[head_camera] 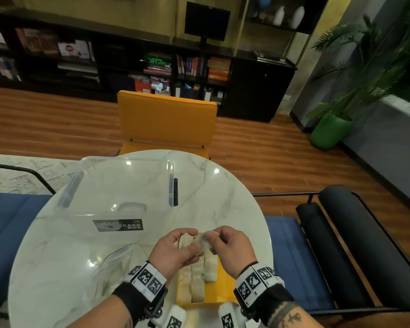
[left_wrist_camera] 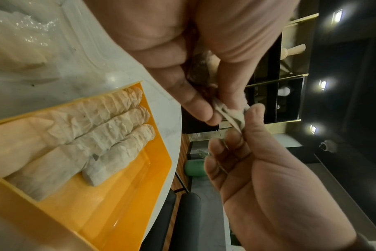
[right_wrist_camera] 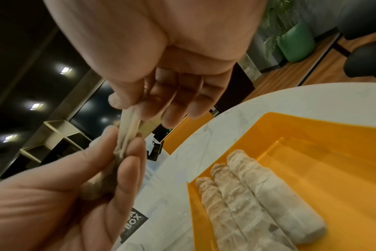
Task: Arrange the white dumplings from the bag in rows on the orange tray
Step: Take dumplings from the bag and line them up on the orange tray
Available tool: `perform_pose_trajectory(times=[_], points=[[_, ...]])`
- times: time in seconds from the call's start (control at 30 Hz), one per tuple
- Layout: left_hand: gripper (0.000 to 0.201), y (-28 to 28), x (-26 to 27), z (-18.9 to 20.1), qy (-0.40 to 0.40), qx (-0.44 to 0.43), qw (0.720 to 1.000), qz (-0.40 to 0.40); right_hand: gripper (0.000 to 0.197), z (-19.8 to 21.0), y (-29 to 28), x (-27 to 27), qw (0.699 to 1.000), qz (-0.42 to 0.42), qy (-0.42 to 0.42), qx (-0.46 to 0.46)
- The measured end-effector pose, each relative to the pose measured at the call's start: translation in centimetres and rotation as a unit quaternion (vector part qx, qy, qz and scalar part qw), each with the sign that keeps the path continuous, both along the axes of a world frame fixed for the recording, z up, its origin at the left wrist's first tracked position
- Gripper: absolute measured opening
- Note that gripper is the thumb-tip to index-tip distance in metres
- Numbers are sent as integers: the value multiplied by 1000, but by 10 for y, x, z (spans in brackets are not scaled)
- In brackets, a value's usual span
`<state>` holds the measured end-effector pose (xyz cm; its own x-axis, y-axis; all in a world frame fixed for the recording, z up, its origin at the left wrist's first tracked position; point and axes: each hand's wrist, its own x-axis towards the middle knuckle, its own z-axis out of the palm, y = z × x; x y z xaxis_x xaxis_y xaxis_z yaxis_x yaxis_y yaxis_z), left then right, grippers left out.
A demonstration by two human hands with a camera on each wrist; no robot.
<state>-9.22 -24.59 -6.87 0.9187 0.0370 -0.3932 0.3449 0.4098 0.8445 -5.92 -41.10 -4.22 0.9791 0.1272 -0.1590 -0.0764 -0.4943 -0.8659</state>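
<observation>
Both hands hover over the orange tray (head_camera: 224, 288) and pinch one white dumpling (head_camera: 202, 242) between them. My left hand (head_camera: 192, 240) grips its left end, with its body tucked in the palm; my right hand (head_camera: 214, 241) pinches the other end with thumb and fingers. In the left wrist view the dumpling (left_wrist_camera: 231, 116) looks creased and stretched between the two sets of fingertips. Three rows of white dumplings (right_wrist_camera: 258, 195) lie side by side along the tray's left half. The clear bag (head_camera: 118, 263), with more dumplings inside, lies left of the tray.
A clear plastic box lid (head_camera: 118, 192) with a black label lies on the round marble table (head_camera: 223, 197) behind the bag. The tray's right half (right_wrist_camera: 322, 161) is bare orange. An orange chair (head_camera: 166, 119) stands beyond the table, a dark armchair (head_camera: 341, 245) to the right.
</observation>
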Motion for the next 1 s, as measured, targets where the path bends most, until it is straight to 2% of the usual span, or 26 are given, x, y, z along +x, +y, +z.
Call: perform_pose_trajectory(times=[0.1, 0.2, 0.33, 0.43, 0.57, 0.67, 0.83, 1.0], points=[[19, 1, 1, -4, -3, 8, 1000, -11, 26, 1, -3, 3, 1000, -9, -5, -8], [16, 3, 3, -10, -9, 11, 1000, 1, 13, 3, -6, 4, 1000, 17, 14, 15], [16, 5, 3, -17, 3, 9, 1000, 3, 8, 3, -10, 9, 999, 23, -11, -32], [12, 11, 3, -25, 32, 21, 999, 28, 6, -1, -15, 12, 995, 44, 13, -88], [11, 20, 2, -41, 77, 53, 995, 28, 21, -17, -26, 8, 949, 146, 59, -272], [9, 24, 2, -51, 104, 71, 992, 14, 24, -33, -31, 1, 925, 192, 102, -311], [14, 21, 2, -53, 139, 56, 989, 3, 16, -56, -29, -2, 878, 263, 147, -372], [22, 20, 6, -49, 165, 31, 986, 8, 12, -69, -24, 14, 891, 235, 132, -365]])
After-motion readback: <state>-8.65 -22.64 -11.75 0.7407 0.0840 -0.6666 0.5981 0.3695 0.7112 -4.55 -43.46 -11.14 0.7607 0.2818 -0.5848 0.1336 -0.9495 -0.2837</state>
